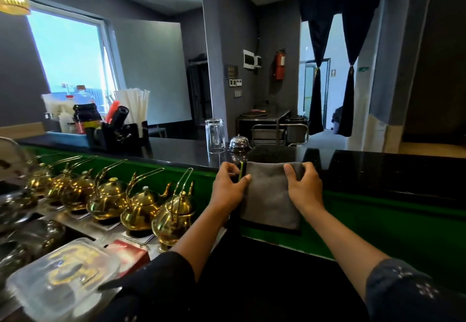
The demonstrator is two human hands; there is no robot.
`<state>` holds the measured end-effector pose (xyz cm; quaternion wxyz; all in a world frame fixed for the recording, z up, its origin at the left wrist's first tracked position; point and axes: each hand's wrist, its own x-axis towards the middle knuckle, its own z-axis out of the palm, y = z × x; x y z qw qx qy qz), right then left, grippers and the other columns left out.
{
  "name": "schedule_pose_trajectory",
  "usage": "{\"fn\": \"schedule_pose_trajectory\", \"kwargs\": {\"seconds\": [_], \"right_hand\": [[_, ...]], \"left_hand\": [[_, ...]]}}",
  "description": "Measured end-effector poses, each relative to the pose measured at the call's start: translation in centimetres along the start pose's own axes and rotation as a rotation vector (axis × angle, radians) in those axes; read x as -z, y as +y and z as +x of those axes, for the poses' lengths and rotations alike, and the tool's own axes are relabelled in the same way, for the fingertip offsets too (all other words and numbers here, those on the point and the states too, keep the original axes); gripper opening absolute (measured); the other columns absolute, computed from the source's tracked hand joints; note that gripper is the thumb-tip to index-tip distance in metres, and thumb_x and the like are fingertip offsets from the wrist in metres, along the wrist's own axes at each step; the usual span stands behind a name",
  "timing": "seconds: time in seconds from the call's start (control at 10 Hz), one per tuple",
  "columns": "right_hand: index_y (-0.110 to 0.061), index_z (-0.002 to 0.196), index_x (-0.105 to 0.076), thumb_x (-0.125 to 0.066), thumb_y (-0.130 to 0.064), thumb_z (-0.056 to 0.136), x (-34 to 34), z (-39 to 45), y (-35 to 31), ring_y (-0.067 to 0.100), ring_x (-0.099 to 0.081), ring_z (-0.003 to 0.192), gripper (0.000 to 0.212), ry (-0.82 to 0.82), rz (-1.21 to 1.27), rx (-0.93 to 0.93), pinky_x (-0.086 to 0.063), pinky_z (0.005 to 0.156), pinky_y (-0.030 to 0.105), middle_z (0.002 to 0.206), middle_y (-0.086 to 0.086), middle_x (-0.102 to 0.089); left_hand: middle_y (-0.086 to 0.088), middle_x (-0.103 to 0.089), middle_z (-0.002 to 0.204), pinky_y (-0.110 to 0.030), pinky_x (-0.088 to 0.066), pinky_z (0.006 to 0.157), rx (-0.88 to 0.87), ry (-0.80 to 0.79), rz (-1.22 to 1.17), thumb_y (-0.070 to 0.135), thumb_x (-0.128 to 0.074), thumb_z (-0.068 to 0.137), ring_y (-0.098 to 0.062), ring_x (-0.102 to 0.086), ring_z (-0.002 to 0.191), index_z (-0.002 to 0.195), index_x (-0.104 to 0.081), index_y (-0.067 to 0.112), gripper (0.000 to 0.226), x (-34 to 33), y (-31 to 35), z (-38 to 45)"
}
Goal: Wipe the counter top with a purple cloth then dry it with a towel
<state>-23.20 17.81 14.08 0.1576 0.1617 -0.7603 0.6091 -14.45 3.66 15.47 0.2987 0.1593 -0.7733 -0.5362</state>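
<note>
A grey folded cloth point(271, 195) hangs over the near edge of the black counter top point(378, 167), draping down the green front panel. My left hand point(228, 186) pinches the cloth's upper left corner, where a thin green strip shows. My right hand point(303, 183) grips the upper right corner, fingers curled over the fold. No purple cloth is visible.
An upturned drinking glass point(215, 136) and a silver service bell point(239, 143) stand on the counter just behind the cloth. A black caddy point(118, 132) with straws and bottles sits further left. Several brass teapots point(141, 205) line the lower shelf on the left.
</note>
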Motion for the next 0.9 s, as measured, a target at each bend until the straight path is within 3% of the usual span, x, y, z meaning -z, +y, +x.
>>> {"fn": "schedule_pose_trajectory", "kwargs": {"seconds": [0.1,0.2,0.3,0.6,0.7,0.8,0.9], "right_hand": [[-0.009,0.102,-0.055,-0.057,-0.035,0.094,-3.7,2.1,-0.2,0.023,-0.057,0.097,0.027,-0.037,-0.045,-0.05,-0.043,0.077,0.031,0.095,0.003,-0.056],[-0.007,0.112,-0.057,-0.057,-0.036,0.094,-7.4,4.9,-0.8,0.028,-0.058,0.107,0.034,-0.063,-0.076,-0.072,-0.049,0.089,0.039,0.109,0.01,-0.061],[-0.005,0.125,-0.053,-0.055,-0.035,0.095,-10.7,8.1,-1.2,0.03,-0.055,0.115,0.042,-0.079,-0.107,-0.095,-0.046,0.094,0.038,0.124,0.015,-0.059],[-0.002,0.114,-0.057,-0.056,-0.029,0.095,-18.2,16.4,1.1,0.032,-0.057,0.109,0.033,-0.133,-0.341,-0.123,-0.041,0.079,0.031,0.119,0.018,-0.06],[-0.009,0.12,-0.057,-0.06,-0.03,0.092,-18.7,18.0,1.7,0.03,-0.056,0.112,0.035,-0.182,-0.552,-0.098,-0.045,0.081,0.032,0.125,0.013,-0.058],[-0.019,0.132,-0.049,-0.06,-0.036,0.091,-18.4,18.2,1.6,0.03,-0.047,0.124,0.046,-0.212,-0.705,0.107,-0.043,0.1,0.042,0.136,0.009,-0.048],[-0.019,0.135,-0.05,-0.054,-0.033,0.095,-18.6,17.4,1.3,0.026,-0.048,0.125,0.042,-0.447,-0.64,0.256,-0.041,0.104,0.041,0.139,0.007,-0.05]], "left_hand": [[0.005,-0.057,0.1,-0.028,-0.049,0.081,-0.045,-0.012,0.088,0.022,-0.066,0.087,-0.014,-0.056,0.098,0.099,-0.058,0.02,0.014,2.1,-0.7,3.8],[0.002,-0.059,0.109,-0.027,-0.046,0.09,-0.068,-0.031,0.134,0.02,-0.067,0.086,-0.011,-0.054,0.102,0.104,-0.062,0.017,0.019,4.0,-1.3,8.3],[0.001,-0.061,0.108,-0.025,-0.045,0.09,-0.106,-0.023,0.202,0.02,-0.067,0.086,-0.01,-0.054,0.102,0.107,-0.063,0.016,0.022,5.2,-2.4,13.0],[-0.004,-0.061,0.113,-0.023,-0.042,0.088,-0.151,-0.063,0.43,0.017,-0.062,0.089,-0.014,-0.055,0.101,0.111,-0.061,0.012,0.023,5.0,-5.6,23.7],[-0.005,-0.053,0.126,-0.041,-0.04,0.101,-0.281,-0.026,0.845,0.027,-0.057,0.089,-0.024,-0.048,0.119,0.119,-0.053,0.018,0.031,4.0,-6.4,24.1],[-0.003,-0.049,0.133,-0.044,-0.034,0.102,-0.481,0.017,0.933,0.038,-0.05,0.091,-0.024,-0.043,0.125,0.127,-0.049,0.021,0.041,2.9,-6.5,23.9],[-0.004,-0.041,0.146,-0.046,-0.027,0.109,-0.428,-0.297,0.897,0.04,-0.043,0.094,-0.025,-0.037,0.133,0.141,-0.039,0.024,0.05,2.0,-6.3,23.9]]}}
